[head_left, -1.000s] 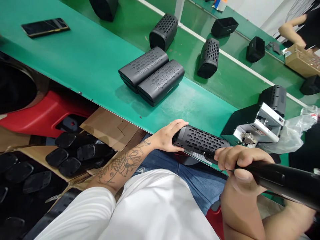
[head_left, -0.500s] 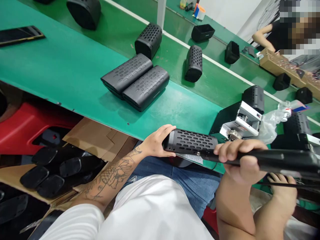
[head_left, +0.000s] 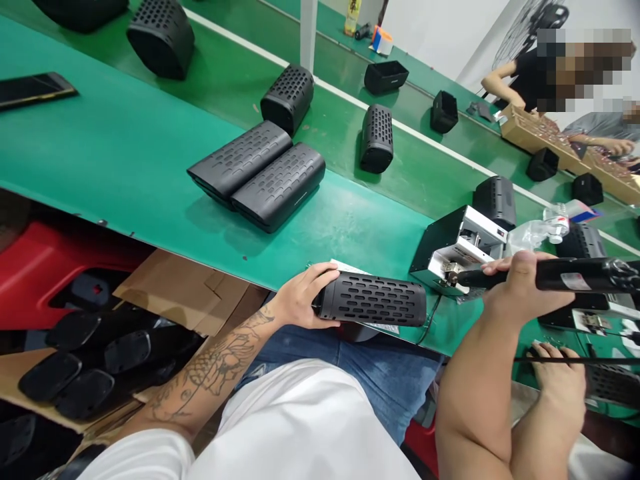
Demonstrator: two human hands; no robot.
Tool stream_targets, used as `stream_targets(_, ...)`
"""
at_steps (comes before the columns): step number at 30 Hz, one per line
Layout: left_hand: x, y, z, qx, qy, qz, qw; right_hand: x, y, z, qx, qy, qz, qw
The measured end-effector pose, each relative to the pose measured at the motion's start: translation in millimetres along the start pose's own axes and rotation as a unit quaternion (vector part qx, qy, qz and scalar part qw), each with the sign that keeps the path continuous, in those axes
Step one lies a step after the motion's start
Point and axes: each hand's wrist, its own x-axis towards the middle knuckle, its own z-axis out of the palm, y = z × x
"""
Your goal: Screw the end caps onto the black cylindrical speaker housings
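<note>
My left hand is wrapped round the left end of a black perforated speaker shell, which lies along the front edge of the green table. My right hand grips a black electric screwdriver held level. Its tip points left at a white and black screw feeder, just above and to the right of the shell. The screwdriver is clear of the shell.
Two more shells lie side by side mid-table, and others stand on the conveyor. A phone lies far left. A cardboard box of black end caps sits below the table. Another person's hand rests at lower right; co-workers are at the far right.
My right hand has lifted the screwdriver off the shell's right end and swung it up toward the screw feeder. My left hand keeps its hold on the shell.
</note>
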Motion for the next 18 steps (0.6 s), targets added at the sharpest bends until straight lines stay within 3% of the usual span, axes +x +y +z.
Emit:
stream_targets(7,-2,0,2,-0.006,0.002,-0.002,1.0,-22,-20,-10,-0.008,-0.047,-0.01,0.999)
stream_targets(11,-3,0,1,-0.016,-0.003,-0.006,1.0,-24,-46,-14,0.057,-0.036,-0.063,0.996)
stream_targets(13,-2,0,0,-0.011,-0.011,-0.02,1.0,-24,-61,-21,0.096,-0.059,-0.079,0.99)
stream_targets(15,0,2,-2,-0.006,-0.028,-0.043,0.999,-26,-76,-35,0.113,-0.117,-0.058,0.985)
stream_targets(18,4,5,-3,-0.01,-0.048,-0.066,0.997,-34,-90,-60,0.079,-0.169,0.036,0.982)
